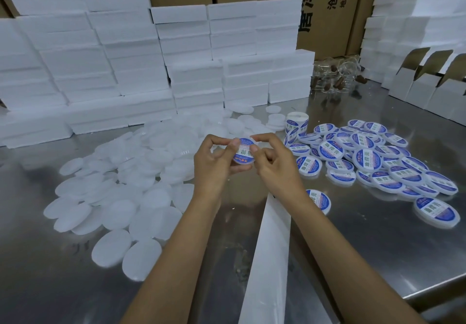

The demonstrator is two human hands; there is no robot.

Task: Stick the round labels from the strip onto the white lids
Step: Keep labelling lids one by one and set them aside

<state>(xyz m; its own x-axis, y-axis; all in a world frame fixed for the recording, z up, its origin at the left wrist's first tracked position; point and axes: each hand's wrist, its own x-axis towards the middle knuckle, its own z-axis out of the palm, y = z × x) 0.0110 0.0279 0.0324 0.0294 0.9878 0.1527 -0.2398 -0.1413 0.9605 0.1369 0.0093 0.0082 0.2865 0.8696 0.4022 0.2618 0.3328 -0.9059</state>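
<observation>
Lid (pixel 244 152) with blue label held upright above the steel table (pixel 378 243), between both hands. Left hand (pixel 214 160) and right hand (pixel 274 162) pinch its rim, thumbs pressing the label. Labelled pile (pixel 373 157) lies right, nearer the right hand; bare lids (pixel 121 197) left.

A single wide-angle camera sat on the person's head, looking forward and down, close over both forearms and the steel table (pixel 378 255), and reaching as far as the white foam blocks (pixel 141 71) stacked behind.
</observation>
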